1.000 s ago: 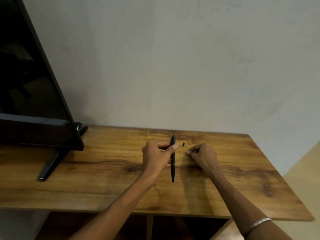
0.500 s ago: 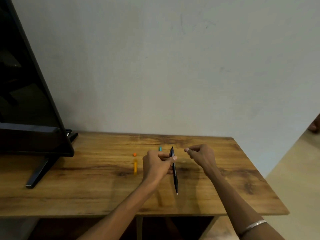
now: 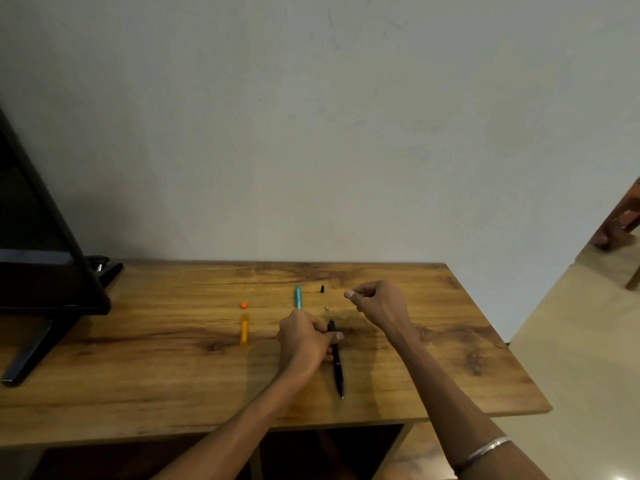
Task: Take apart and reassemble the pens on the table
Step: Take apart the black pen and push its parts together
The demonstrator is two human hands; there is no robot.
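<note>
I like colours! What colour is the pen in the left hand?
Black pen, held by the left hand; seen in the head view.

The wooden worktop stands against a pale wall, its grain dark-streaked. At its left end stands a black monitor on a splayed foot. Near the middle lies an orange barrel, with a small orange cap just beyond it and apart. To the right lies a teal pen, then a small black cap and a tiny pale piece, all apart.
</note>
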